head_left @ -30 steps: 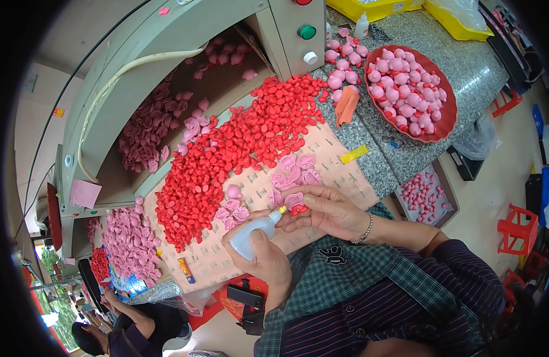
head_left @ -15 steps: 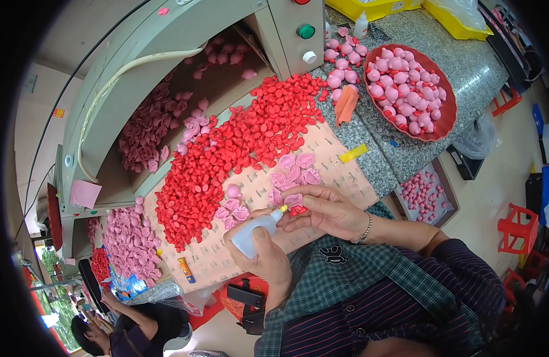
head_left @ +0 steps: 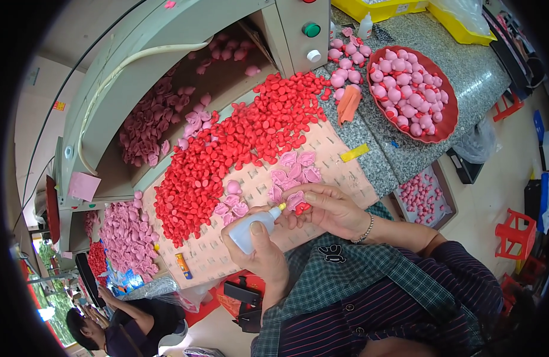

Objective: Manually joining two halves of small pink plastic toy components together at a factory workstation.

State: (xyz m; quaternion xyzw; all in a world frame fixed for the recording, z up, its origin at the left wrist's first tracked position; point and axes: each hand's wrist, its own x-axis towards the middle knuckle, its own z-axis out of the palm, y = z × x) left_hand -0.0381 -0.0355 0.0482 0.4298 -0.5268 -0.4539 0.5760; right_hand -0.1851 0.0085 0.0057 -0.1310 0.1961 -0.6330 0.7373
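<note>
My left hand is closed around a translucent squeeze bottle with a yellow tip, tilted up to the right. Between the thumb and fingers of my right hand is a small pink petal-shaped piece with a red part against it. The bottle's tip points at this piece, very near it; whether they touch I cannot tell. Just beyond my hands lie several loose pink petal pieces and a pink ball on a peach perforated mat.
A large heap of red pieces spreads along the mat below a grey machine opening. Pink pieces pile up at left. On the granite counter stands a red bowl of pink-and-red items. Another person sits at lower left.
The pink piece in my right hand has turned slightly, showing more pink and less red. The bottle, still in my left hand, has shifted a little. The whole view has moved slightly.
</note>
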